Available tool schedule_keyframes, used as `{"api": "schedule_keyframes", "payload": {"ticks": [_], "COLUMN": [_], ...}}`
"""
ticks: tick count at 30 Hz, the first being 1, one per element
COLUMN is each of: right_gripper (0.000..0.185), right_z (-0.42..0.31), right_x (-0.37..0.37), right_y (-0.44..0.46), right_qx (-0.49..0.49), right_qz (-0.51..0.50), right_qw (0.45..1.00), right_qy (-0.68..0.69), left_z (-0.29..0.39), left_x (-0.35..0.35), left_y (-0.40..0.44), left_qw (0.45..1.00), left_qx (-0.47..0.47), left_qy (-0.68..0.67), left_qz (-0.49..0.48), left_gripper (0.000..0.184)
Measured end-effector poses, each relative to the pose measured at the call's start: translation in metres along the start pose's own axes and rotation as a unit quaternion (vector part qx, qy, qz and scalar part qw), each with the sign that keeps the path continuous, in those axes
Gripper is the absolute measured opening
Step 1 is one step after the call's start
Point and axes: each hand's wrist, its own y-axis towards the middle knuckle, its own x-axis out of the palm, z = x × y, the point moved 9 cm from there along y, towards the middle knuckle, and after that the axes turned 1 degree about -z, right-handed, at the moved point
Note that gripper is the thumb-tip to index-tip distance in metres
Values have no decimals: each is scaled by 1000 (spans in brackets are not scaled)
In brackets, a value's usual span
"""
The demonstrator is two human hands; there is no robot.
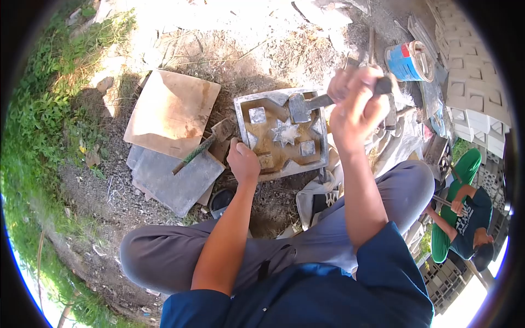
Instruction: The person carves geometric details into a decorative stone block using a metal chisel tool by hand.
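Observation:
In front of my folded legs lies a grey rectangular mould (239, 116), with sandy-coloured recesses, raised squares and a star shape in its middle. My left hand (244, 162) is closed at the mould's left edge and grips its rim. My right hand (355, 104), raised over the mould's far right corner, is wrapped round the dark handle of a hammer (299, 108). The hammer's blocky grey head is over the mould's upper right part and hides what is under it; whether it touches cannot be told. Left of the mould lies a tool with a green-wrapped handle (196, 155).
A brown board (169, 112) and grey slabs (175, 180) lie on the left. A blue paint bucket (403, 63) stands at the far right, near stacked pale blocks (476, 71). Another person in green trousers (456, 202) sits at right holding a rod. Plants (41, 120) border the left.

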Motion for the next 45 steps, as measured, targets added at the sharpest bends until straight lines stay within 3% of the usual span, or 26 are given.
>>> {"api": "schedule_keyframes", "payload": {"ticks": [2,6,8,10,12,14,15,18,20,21,22,24,26,27,32,33,35,38,39,40,42,45], "right_gripper": [33,30,28,27,29,30,31,31,32,32,31,33,36,35,40,40,42,45,45,44,38,40], "right_z": [15,1,22,9,6,16,9,2,19,8,9,6,12,-1,8,-4,-18,12,5,-5,2,13], "right_x": [8,10,16,15,23,27,26,27,35,36,34,38,47,48,60,59,60,64,64,60,63,71], "right_y": [4,3,4,6,4,8,9,7,5,7,4,3,2,6,-3,-1,1,0,-1,-3,-6,-5], "right_qx": [60,-2,65,81,62,65,94,48,109,100,90,60,89,51,72,22,-35,85,93,30,98,105], "right_qz": [-26,-41,-90,-44,-85,-107,-90,-118,-115,-124,-137,-133,-142,-184,-191,-212,-217,-198,-219,-224,-235,-217], "right_qw": [996,998,992,993,987,992,990,988,984,986,980,988,984,981,978,976,975,975,971,974,965,970], "right_qy": [-54,56,-63,75,119,36,61,90,84,47,112,58,59,-35,36,-33,-18,46,23,-9,63,-25], "left_z": [3,1,8,3,-1,7,7,0,9,9,5,1,5,5,6,7,2,6,9,6,2,11], "left_x": [3,-1,3,0,0,1,0,-2,1,0,-1,0,0,0,3,3,1,0,0,-1,2,0], "left_y": [1,2,0,1,4,1,0,0,1,1,0,4,0,0,4,3,5,-1,0,0,3,3], "left_qw": [1000,1000,1000,1000,1000,998,999,999,999,999,999,999,999,999,999,999,1000,1000,999,999,1000,999], "left_qx": [11,-5,6,6,22,50,43,24,36,37,34,32,37,26,38,29,12,10,14,11,6,17], "left_qy": [6,-5,-9,-10,-11,-23,-26,-17,-19,-23,-22,-18,-19,-23,-3,-10,-10,-10,-29,-41,-26,-27], "left_qz": [-1,-8,-14,10,16,21,20,15,10,16,20,21,18,8,11,9,7,0,5,7,6,0], "left_gripper": [41,40,40,38,32,29,29,29,29,28,28,28,28,29,30,30,30,28,28,27,27,27]}}
